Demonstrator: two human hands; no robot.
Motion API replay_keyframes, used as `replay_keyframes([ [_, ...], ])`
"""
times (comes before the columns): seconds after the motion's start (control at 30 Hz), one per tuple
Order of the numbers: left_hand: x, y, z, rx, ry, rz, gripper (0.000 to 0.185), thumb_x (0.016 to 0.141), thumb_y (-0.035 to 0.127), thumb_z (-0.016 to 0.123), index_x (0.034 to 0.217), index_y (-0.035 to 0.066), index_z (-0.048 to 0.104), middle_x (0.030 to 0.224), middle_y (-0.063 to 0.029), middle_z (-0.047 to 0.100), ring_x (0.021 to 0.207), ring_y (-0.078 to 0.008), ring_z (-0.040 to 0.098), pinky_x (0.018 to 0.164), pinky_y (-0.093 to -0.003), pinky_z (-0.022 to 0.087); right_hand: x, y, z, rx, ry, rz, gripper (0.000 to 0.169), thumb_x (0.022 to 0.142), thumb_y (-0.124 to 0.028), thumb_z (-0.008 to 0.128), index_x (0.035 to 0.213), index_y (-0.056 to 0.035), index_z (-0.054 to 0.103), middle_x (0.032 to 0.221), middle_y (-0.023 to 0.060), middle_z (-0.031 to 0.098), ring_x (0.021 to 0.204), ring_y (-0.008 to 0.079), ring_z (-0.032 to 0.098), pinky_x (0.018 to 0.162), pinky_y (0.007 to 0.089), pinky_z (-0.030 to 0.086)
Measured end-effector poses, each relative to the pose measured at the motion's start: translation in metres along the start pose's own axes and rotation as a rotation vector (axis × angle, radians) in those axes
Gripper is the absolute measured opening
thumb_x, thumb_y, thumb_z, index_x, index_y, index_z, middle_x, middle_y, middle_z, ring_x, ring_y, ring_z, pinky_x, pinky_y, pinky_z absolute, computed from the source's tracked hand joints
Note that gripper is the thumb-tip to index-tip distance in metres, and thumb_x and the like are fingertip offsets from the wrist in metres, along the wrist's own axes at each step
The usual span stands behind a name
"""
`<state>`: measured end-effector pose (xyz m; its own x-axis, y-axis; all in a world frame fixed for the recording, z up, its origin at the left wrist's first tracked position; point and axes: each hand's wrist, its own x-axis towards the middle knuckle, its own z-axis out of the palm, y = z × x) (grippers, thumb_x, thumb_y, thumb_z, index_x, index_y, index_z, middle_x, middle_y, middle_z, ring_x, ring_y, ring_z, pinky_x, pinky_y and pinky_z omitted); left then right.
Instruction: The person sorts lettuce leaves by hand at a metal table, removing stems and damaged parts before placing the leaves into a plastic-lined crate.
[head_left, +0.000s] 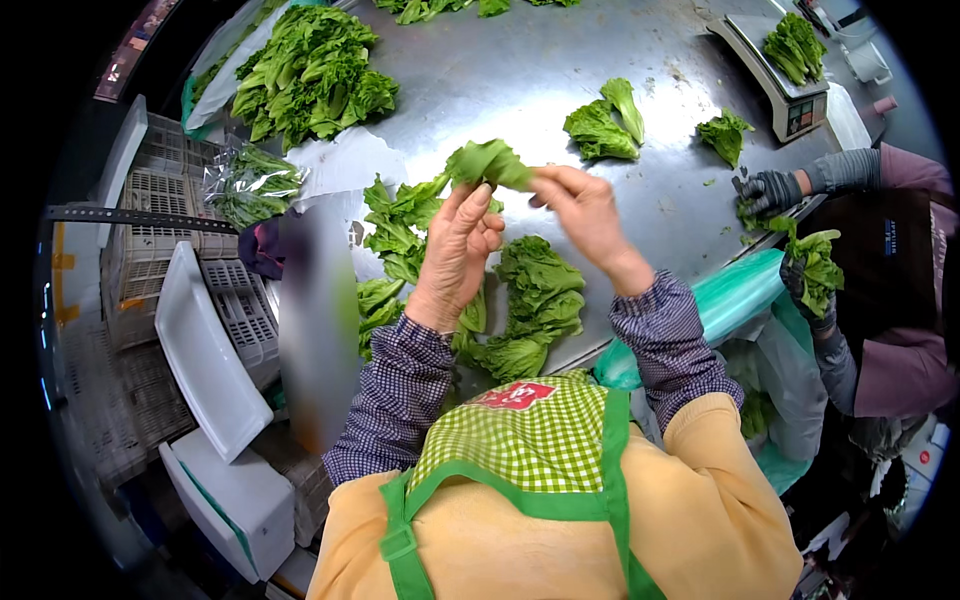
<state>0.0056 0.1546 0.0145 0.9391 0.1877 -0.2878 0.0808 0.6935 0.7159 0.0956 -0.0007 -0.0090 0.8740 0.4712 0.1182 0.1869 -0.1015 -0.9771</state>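
Both my hands hold a green lettuce leaf (491, 163) above the metal table (517, 60). My left hand (465, 244) grips its lower left part between thumb and fingers, palm partly turned up. My right hand (585, 210) pinches its right end and is slightly blurred. Loose lettuce leaves (397, 232) lie just behind and left of my left hand. A bunch of lettuce (540, 289) rests below, between my two forearms, near the table's front edge. Farther back to the right lies another small bunch (604, 133).
A big lettuce pile (311, 75) and a plastic bag of greens (259, 184) are at left, beside plastic crates (161, 247) and a white foam lid (206, 352). A scale (784, 82) bears lettuce at right. There a gloved co-worker (892, 255) holds lettuce near a plastic bag (787, 390).
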Motion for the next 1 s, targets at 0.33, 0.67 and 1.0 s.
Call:
replay_keyframes([
  [0.33,0.000,-0.027,0.008,0.005,0.056,-0.062,0.042,0.084,0.014,0.075,0.119,0.006,0.054,0.100,0.0001,0.061,0.077,-0.0051,0.056,0.061,-0.0193,0.046,-0.013,-0.008,-0.005,0.007,-0.053,0.058,0.021,0.096,-0.016,0.058,0.094,0.0038,0.065,0.074,0.0094,0.069,0.062,0.0139,0.068,0.053,0.0256,0.051],
  [0.67,-0.005,-0.031,-0.005,0.022,0.192,0.208,0.014,0.084,0.014,0.076,0.095,0.011,0.067,0.084,0.0046,0.064,0.068,-0.0041,0.050,0.059,-0.0212,0.039,0.008,0.033,0.032,0.254,-0.065,0.435,0.030,0.097,-0.019,0.050,0.106,0.0083,0.058,0.089,0.0179,0.069,0.070,0.0223,0.068,0.067,0.0323,0.054],
  [1.0,0.005,-0.024,0.011,0.107,0.091,0.096,0.030,0.082,0.022,0.078,0.103,0.006,0.064,0.083,0.0048,0.061,0.065,-0.0034,0.049,0.054,-0.0188,0.038,0.004,-0.011,-0.009,-0.114,-0.285,0.095,0.029,0.085,0.002,0.057,0.114,-0.0010,0.064,0.091,0.0071,0.067,0.082,0.0128,0.062,0.071,0.0284,0.051],
])
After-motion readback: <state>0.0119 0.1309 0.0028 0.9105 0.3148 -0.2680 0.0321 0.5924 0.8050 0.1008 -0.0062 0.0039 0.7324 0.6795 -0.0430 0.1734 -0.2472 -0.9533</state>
